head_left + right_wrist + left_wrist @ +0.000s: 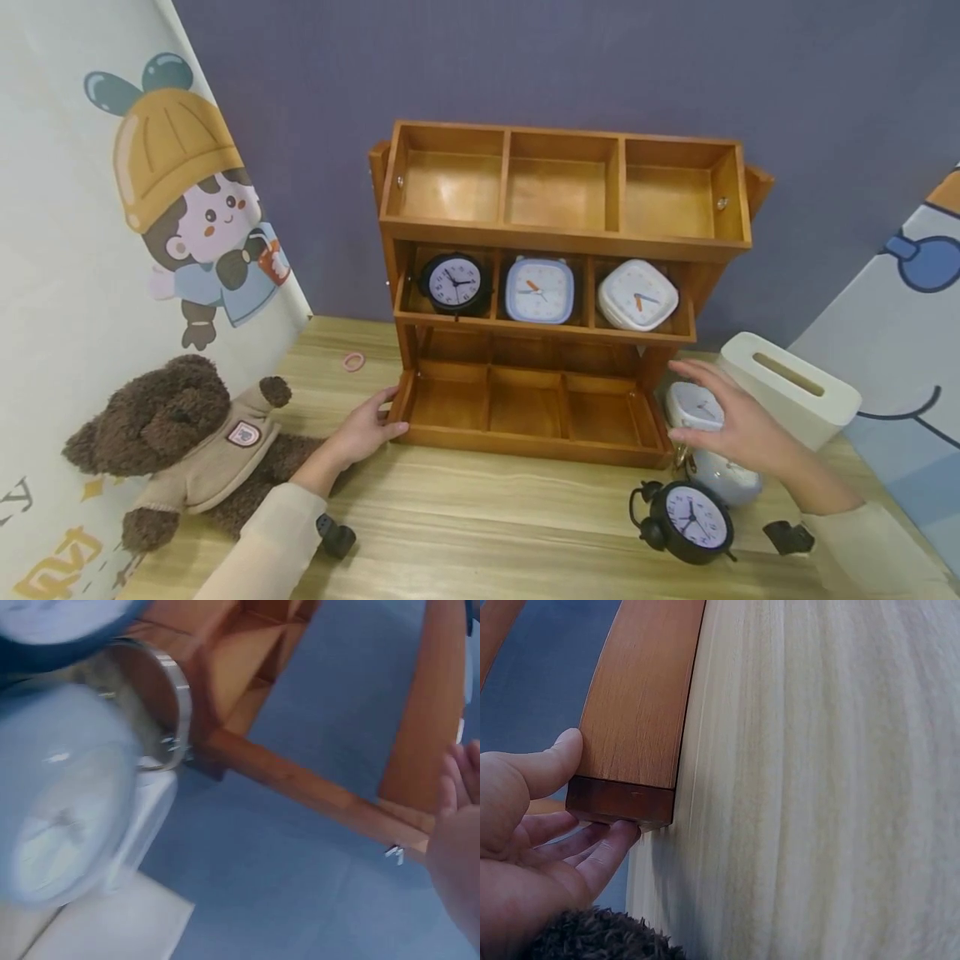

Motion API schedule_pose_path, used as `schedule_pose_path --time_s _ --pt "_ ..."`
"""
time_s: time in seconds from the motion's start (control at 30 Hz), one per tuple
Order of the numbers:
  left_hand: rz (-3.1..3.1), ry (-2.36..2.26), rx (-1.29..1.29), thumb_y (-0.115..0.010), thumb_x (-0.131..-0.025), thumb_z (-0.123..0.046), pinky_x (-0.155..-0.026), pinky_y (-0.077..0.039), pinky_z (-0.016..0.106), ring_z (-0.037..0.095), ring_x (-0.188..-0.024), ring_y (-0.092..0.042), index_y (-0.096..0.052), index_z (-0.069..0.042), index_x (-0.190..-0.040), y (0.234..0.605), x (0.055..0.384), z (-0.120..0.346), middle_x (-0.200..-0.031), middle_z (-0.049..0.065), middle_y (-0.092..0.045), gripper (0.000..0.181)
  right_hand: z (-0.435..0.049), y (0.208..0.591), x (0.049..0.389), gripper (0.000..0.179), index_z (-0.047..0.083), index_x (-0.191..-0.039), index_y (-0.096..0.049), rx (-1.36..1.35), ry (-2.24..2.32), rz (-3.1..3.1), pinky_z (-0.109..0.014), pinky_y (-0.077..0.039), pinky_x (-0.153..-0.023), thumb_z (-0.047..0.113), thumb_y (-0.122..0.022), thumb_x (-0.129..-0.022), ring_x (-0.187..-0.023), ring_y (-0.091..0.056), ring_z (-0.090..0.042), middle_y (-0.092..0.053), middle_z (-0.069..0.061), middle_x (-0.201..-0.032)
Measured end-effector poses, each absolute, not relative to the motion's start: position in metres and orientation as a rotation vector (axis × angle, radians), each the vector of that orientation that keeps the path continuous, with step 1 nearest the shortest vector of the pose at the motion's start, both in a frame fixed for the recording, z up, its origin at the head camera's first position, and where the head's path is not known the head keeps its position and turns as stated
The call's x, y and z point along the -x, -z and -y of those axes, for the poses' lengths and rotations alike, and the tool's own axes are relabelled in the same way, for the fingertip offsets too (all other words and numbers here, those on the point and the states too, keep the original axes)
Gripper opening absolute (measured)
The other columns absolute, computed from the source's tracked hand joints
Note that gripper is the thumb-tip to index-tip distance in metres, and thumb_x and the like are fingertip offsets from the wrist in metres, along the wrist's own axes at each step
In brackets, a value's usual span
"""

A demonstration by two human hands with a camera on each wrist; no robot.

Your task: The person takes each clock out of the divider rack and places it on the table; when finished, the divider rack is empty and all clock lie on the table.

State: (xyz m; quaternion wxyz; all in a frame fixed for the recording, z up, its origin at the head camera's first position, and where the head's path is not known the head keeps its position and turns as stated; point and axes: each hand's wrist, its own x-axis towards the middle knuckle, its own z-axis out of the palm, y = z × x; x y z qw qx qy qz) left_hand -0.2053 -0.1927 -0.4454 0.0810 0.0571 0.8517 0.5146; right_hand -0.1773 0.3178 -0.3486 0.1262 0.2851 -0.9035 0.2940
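- Where the wooden shelf (525, 444) ends at front left, my left hand (369, 429) pinches its corner, thumb on the rim, fingers against the end.
- My right hand (738, 421) hangs beside the right end, thumb and fingers apart, near a white clock (686, 400); a tissue box (825, 412) crowds that side.
- Toward my camera, tabletop (480, 533) stretches between the left sleeve (277, 533) and a black alarm clock (693, 521).
- The top is pale wood-grain; a blue-grey wall (570, 58) stands behind, a brown teddy bear (202, 450) reclines at left.
- The shelf stands mid-table, orange-brown, three tiers of three compartments; the middle tier carries a round black clock (454, 283), a blue-rimmed clock (539, 290) and a white square clock (637, 293).
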Motion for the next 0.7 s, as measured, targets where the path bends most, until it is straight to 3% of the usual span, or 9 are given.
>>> schedule_pose_path --time_s 0.27,0.7 --pt "-2.526 -1.548 -0.177 -0.063 -0.095 -0.004 -0.091 -0.049 0.048 0.045 -0.124 -0.046 -0.027 0.004 -0.151 0.446 0.204 0.192 -0.151 0.027 -0.03 0.067 -0.298 0.326 0.206 0.084 -0.001 -0.145 -0.04 -0.713 -0.93 2.554 -0.072 -0.026 -0.096 0.015 -0.085 -0.076 -0.129 -0.029 -0.052 -0.031 -0.028 -0.145" --pt "-2.532 -1.539 -0.188 -0.063 -0.095 -0.005 -0.091 -0.049 0.048 0.046 -0.124 -0.046 -0.026 0.005 -0.151 0.445 0.204 0.193 -0.15 0.028 -0.03 0.067 -0.271 0.297 0.25 0.097 -0.007 -0.149 -0.028 -0.556 -0.733 2.622 -0.067 -0.025 -0.103 0.036 -0.081 -0.079 -0.137 -0.021 -0.047 -0.025 -0.03 -0.149"
